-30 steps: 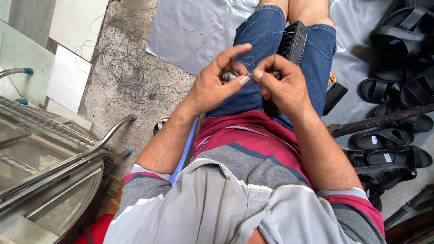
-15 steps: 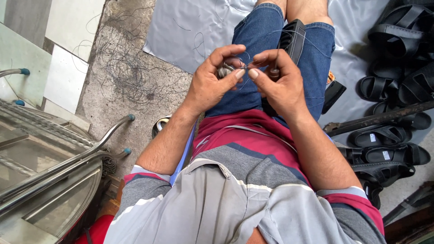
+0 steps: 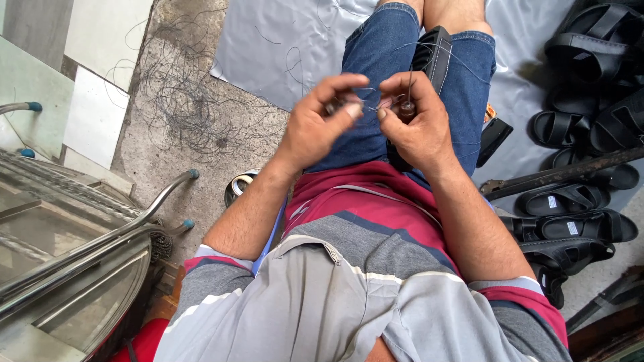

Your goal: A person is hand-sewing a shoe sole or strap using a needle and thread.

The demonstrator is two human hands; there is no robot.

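we see the left hand [image 3: 320,124] and the right hand [image 3: 414,121] raised close together over the lap, fingertips nearly meeting. between them runs a thin pale thread [image 3: 371,107], pinched at each end: the left hand grips it between thumb and forefinger, the right hand does the same, and a strand loops up and away over the far knee. something small and dark sits inside each pinch, but we cannot tell what it is.

just beyond the hands, wedged between the thighs in blue denim shorts [image 3: 376,60], stands a black sandal [image 3: 433,53] with pale stitching along its strap. it lies a little far and right of the right hand, not touched by either.

to the right, a heap of black sandals [image 3: 577,221] lies on the floor, matte and rubbery; two of them carry small pale rectangular labels on the insole. a dark rusty metal bar [image 3: 563,173] lies slantwise across them. a small dark pouch with an orange patch [image 3: 493,137] sits just beside the right thigh.

a smooth grey sheet [image 3: 282,47] covers the far floor, with loose threads on it. left of it, on rough concrete, lies a tangle of thin dark threads [image 3: 181,114]. at near left is a glass table [image 3: 60,268] with a chrome tube frame and blue end caps.
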